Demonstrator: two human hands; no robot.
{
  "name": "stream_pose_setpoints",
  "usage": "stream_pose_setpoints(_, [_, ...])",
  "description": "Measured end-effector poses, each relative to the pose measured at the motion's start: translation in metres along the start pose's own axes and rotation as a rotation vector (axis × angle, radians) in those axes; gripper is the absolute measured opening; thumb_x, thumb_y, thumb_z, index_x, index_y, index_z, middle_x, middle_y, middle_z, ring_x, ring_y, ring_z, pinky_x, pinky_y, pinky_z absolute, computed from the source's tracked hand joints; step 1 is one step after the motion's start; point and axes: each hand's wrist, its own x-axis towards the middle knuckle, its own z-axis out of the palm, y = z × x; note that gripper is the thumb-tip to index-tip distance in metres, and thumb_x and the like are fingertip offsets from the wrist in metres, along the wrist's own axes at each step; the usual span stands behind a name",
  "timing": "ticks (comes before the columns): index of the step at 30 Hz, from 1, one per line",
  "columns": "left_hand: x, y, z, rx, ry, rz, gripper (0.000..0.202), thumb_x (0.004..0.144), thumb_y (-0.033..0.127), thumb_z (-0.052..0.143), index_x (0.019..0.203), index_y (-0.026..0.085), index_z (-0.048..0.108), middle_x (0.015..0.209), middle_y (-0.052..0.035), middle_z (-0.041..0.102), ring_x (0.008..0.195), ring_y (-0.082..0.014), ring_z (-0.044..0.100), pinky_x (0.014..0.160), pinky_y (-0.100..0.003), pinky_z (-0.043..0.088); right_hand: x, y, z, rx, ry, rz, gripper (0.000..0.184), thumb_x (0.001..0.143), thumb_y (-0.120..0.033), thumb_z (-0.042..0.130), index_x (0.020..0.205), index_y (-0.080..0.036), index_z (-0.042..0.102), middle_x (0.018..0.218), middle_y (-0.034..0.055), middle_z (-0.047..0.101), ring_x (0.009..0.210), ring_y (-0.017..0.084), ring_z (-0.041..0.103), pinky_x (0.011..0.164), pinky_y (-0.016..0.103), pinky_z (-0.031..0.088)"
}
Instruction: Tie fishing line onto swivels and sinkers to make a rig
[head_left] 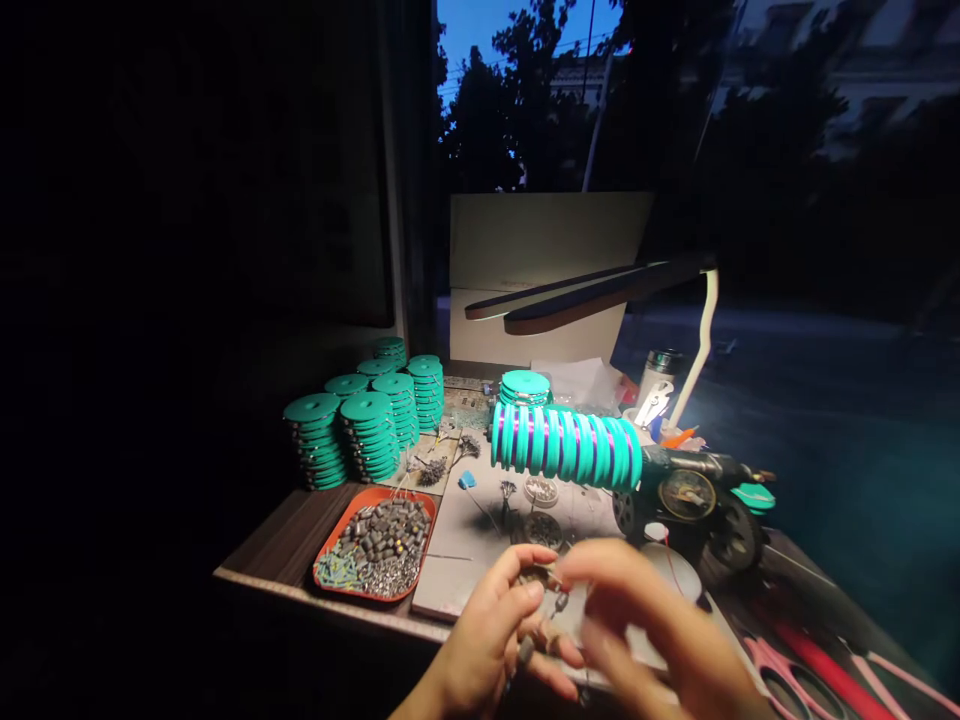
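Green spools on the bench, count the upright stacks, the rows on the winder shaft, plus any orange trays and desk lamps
Upright stacks of green spools: 7, some at the back partly hidden
Rows of spools on the winder shaft: 1
Orange trays: 1
Desk lamps: 1
Total: 10

You see smooth, matt teal plastic spools point(566, 445), a glossy orange plastic tray point(330, 552) of dull metal parts point(379, 545), and a dark wood-grain table point(289, 535).
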Motion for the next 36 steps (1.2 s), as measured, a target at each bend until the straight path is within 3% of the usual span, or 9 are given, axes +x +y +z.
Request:
stream_pose_setpoints(2, [0.002, 0.005, 0.006, 0.047, 0.032, 0.009, 0.031, 0.075, 0.036, 0.055, 0.097, 0.017, 0.048, 0.08, -0.0048, 0.063, 0.056, -0.0131, 0.062, 0.059, -0.026, 0.044, 0.017, 0.003, 0.0, -0.165, 0.25, -0.009, 0.034, 0.081, -0.037, 0.056, 0.111, -0.025, 0.047, 0.098, 0.0029, 0.056, 0.062, 0.013, 0.05, 0.062, 0.03, 0.042])
stream_pose_setpoints(4, [0.004, 0.009, 0.01, 0.131, 0.046, 0.013, 0.031, 0.08, 0.037, 0.047, 0.1, 0.014, 0.046, 0.068, -0.0041, 0.063, 0.052, -0.013, 0.061, 0.06, -0.026, 0.043, 0.031, 0.005, 0.003, -0.228, 0.376, 0.007, 0.041, 0.078, -0.043, 0.056, 0.111, -0.023, 0.044, 0.096, 0.0042, 0.056, 0.05, 0.01, 0.044, 0.052, 0.029, 0.04])
stream_pose_setpoints(8, [0.006, 0.013, 0.016, 0.196, 0.047, 0.009, 0.029, 0.082, 0.038, 0.043, 0.098, 0.015, 0.05, 0.088, -0.0062, 0.059, 0.052, -0.0115, 0.06, 0.055, -0.026, 0.043, 0.048, 0.001, 0.012, 0.019, 0.193, 0.076, 0.043, 0.074, -0.049, 0.056, 0.104, -0.02, 0.048, 0.089, 0.0044, 0.058, 0.039, 0.004, 0.033, 0.04, 0.024, 0.035])
stream_pose_setpoints(10, [0.007, 0.016, 0.019, 0.165, 0.061, 0.005, 0.026, 0.082, 0.039, 0.044, 0.09, 0.016, 0.053, 0.093, -0.0056, 0.056, 0.057, -0.0122, 0.06, 0.054, -0.027, 0.045, 0.054, -0.002, 0.015, 0.077, 0.211, 0.064, 0.036, 0.072, -0.046, 0.059, 0.096, -0.02, 0.051, 0.08, 0.0014, 0.06, 0.037, 0.004, 0.031, 0.036, 0.022, 0.032])
stream_pose_setpoints(16, [0.012, 0.02, 0.028, 0.137, 0.119, 0.059, 0.021, 0.08, 0.034, 0.051, 0.072, 0.014, 0.049, 0.072, -0.0024, 0.059, 0.051, -0.0089, 0.056, 0.055, -0.023, 0.042, 0.068, -0.006, 0.009, 0.138, 0.269, 0.017, 0.021, 0.07, -0.039, 0.063, 0.071, -0.019, 0.058, 0.064, -0.001, 0.062, 0.037, 0.007, 0.039, 0.036, 0.02, 0.028])
stream_pose_setpoints(27, [0.006, 0.013, 0.032, -0.033, 0.111, -0.003, 0.022, 0.082, 0.031, 0.05, 0.068, 0.015, 0.045, 0.063, 0.003, 0.052, 0.036, -0.0005, 0.037, 0.038, -0.014, 0.036, 0.071, -0.001, 0.006, 0.216, 0.263, 0.024, 0.019, 0.062, -0.036, 0.07, 0.065, -0.018, 0.061, 0.053, -0.0029, 0.059, 0.041, 0.009, 0.048, 0.042, 0.022, 0.036])
stream_pose_setpoints(36, [-0.003, 0.005, 0.034, -0.072, 0.155, -0.042, 0.022, 0.084, 0.027, 0.046, 0.067, 0.014, 0.048, 0.063, -0.0003, 0.055, 0.035, -0.0021, 0.041, 0.038, -0.015, 0.039, 0.071, -0.003, 0.006, 0.208, 0.271, 0.021, 0.02, 0.061, -0.037, 0.07, 0.064, -0.019, 0.061, 0.053, -0.0028, 0.058, 0.042, 0.01, 0.049, 0.043, 0.023, 0.038])
